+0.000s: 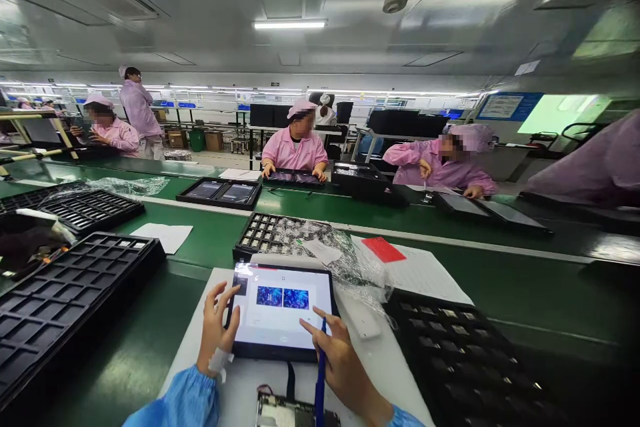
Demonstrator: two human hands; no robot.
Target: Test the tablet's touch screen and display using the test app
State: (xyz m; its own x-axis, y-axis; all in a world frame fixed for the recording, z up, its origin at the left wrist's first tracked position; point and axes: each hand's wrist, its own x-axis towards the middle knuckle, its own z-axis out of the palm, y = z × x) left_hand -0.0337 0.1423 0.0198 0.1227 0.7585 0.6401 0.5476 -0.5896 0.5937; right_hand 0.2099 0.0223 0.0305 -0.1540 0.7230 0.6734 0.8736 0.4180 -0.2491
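A tablet-like screen (pixel 280 330), lit and showing two blue pictures, lies in front of me on a white mat (pixel 195 340). My left hand (pixel 219 323) is at its left edge, fingers spread and holding nothing; white tape is on the wrist. My right hand (pixel 345 357) holds a slim blue pen-like tool (pixel 321 373), with fingertips over the screen's lower right. Whether they touch the glass I cannot tell. Below the screen, a dark flat cable (pixel 291 380) runs down to a bare circuit board assembly (pixel 287 412), cut off by the frame's bottom edge.
Black compartment trays stand left (pixel 65 307) and right (pixel 470 360). Beyond the screen, clear plastic wrap (pixel 345 260) partly covers another tray (pixel 257 233). A red card (pixel 383 249) lies on white paper (pixel 430 273). Several co-workers in pink sit across the green bench (pixel 210 233).
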